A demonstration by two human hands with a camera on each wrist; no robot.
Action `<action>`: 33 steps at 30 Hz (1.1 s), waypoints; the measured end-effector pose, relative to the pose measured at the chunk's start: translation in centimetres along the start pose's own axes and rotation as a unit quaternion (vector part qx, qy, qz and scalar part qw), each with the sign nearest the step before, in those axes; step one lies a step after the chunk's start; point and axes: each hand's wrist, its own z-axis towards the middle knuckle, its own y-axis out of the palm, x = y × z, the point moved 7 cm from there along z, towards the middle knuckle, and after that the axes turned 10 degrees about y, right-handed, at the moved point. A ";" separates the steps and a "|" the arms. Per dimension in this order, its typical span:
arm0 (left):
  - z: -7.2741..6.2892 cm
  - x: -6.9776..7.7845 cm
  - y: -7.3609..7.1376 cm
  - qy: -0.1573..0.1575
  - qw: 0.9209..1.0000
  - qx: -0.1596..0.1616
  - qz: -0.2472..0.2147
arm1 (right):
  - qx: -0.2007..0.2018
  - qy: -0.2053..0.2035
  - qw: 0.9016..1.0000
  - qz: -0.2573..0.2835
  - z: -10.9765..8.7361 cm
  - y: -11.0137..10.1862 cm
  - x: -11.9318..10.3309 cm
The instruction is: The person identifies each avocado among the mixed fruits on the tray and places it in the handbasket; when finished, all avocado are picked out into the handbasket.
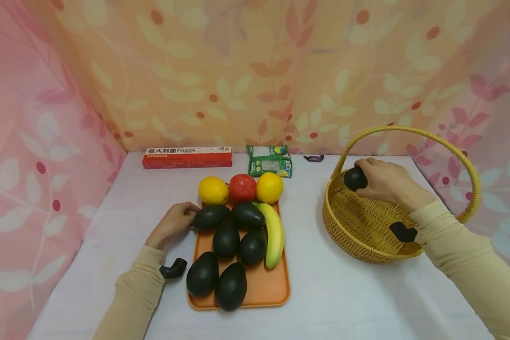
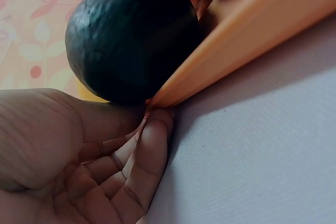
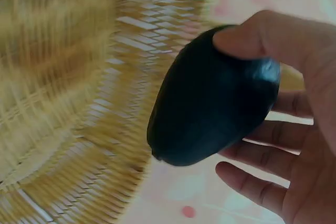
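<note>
My right hand (image 1: 384, 182) grips a dark avocado (image 3: 210, 98) over the far left part of the wicker basket (image 1: 352, 243), thumb on one side and fingers on the other. At the left long edge of the orange tray (image 1: 263, 288), my left hand (image 1: 176, 222) pinches the rim between thumb and fingers. Its thumb lies right against an avocado (image 2: 131, 40). Several more avocados (image 1: 226, 240) and a banana (image 1: 274, 236) lie on the tray. A red fruit (image 1: 242, 188) sits at its far end between two yellow round fruits (image 1: 269, 187).
Along the back stand a red pasta box (image 1: 187, 158), a green snack packet (image 1: 270, 161) and a small dark wrapped piece (image 1: 313, 158). The basket's tall handle (image 1: 450, 144) arches over its far side. Patterned curtains enclose the white table (image 1: 310, 293) at back and sides.
</note>
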 end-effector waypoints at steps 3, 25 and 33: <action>0.0 -0.1 -0.1 0.004 1.000 0.002 -0.006 | -0.027 0.001 1.000 -0.013 1.2 2.0 0.4; -0.1 0.1 -0.2 0.021 1.000 0.019 0.008 | -0.050 -0.034 0.997 -0.046 2.6 6.6 -0.4; -0.1 0.0 -0.1 0.021 1.000 0.015 0.006 | -0.060 -0.020 0.997 -0.033 2.3 6.3 0.2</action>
